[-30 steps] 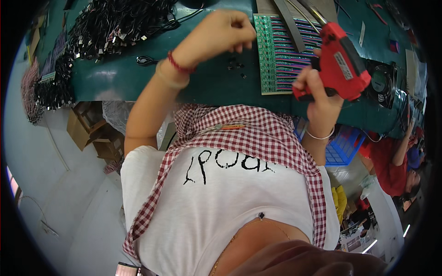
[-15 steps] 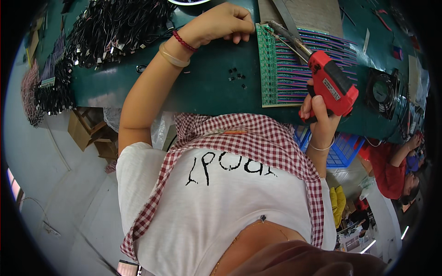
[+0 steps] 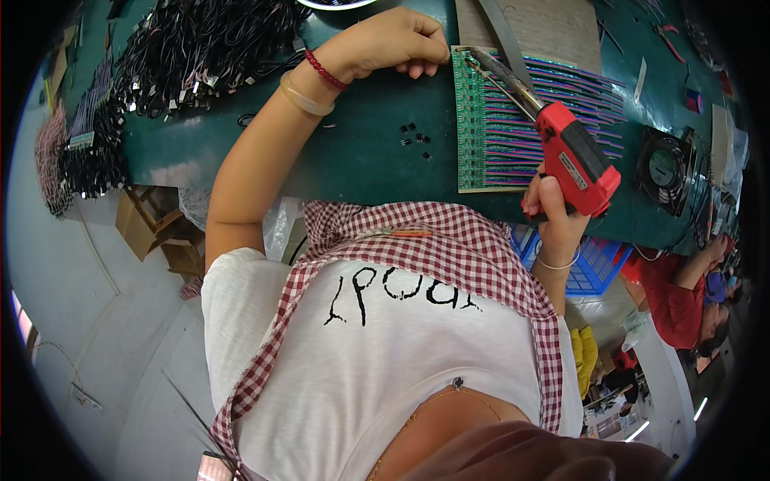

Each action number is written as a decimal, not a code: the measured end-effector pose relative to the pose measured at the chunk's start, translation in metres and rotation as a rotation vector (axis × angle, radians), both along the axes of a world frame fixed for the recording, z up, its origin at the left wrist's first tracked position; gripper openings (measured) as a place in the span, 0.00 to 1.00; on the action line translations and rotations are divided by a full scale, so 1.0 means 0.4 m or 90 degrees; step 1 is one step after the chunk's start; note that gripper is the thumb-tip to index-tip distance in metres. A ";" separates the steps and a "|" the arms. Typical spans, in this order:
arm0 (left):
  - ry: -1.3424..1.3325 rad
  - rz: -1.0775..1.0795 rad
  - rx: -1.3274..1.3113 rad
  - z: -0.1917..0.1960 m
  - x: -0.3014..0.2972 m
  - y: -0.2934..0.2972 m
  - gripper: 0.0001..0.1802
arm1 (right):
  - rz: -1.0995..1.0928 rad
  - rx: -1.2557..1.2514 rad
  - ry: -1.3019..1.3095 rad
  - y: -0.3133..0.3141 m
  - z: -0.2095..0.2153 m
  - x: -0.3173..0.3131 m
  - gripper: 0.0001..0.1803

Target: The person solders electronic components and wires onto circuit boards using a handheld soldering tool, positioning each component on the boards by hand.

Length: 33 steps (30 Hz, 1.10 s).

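Note:
My right hand (image 3: 555,210) is wrapped round the grip of a red and black soldering gun (image 3: 576,156). Its long metal tip points up and left, onto the far left corner of a green circuit board panel (image 3: 470,120). Rows of thin purple, pink and blue wires (image 3: 533,136) run rightward from that panel. My left hand (image 3: 407,46) is closed in a pinch right beside the same corner; whatever its fingertips hold is too small or hidden. Several small black three-legged components (image 3: 415,140) lie on the green table left of the panel.
A big heap of black cables (image 3: 212,56) covers the table's far left. A white bowl (image 3: 337,4) sits at the back edge. A metal strip (image 3: 505,40) slants above the panel. To the right stands a black fan (image 3: 664,160); beyond it, a co-worker in red (image 3: 678,305).
The soldering gun's body has tilted down slightly, with its tip still at the panel's far corner. My left hand keeps its pinch there. The whole view has shifted slightly.

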<state>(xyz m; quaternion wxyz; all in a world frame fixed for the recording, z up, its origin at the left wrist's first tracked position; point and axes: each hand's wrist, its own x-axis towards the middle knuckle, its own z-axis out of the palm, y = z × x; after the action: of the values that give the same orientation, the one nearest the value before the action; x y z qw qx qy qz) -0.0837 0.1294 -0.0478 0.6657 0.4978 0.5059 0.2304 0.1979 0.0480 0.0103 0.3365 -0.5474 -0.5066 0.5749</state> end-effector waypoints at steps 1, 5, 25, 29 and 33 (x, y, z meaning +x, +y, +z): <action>-0.002 -0.006 0.004 -0.001 -0.001 0.000 0.06 | -0.018 -0.013 0.025 -0.001 -0.001 0.002 0.07; 0.003 -0.007 0.012 -0.005 -0.002 0.000 0.07 | 0.005 0.017 -0.021 -0.006 0.000 0.000 0.14; -0.032 0.013 -0.001 -0.018 -0.008 -0.006 0.07 | -0.001 0.040 -0.021 -0.018 0.001 -0.015 0.15; -0.030 0.019 -0.003 -0.021 -0.009 -0.007 0.07 | 0.008 0.023 -0.040 -0.006 0.002 -0.024 0.16; -0.038 0.012 0.005 -0.025 -0.008 -0.005 0.07 | 0.003 0.021 -0.039 -0.013 -0.010 -0.021 0.15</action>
<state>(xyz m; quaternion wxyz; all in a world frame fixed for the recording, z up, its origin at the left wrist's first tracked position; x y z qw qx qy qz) -0.0871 0.1274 -0.0577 0.6763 0.4889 0.4894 0.2533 0.1895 0.0428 0.0061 0.3289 -0.5578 -0.5272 0.5502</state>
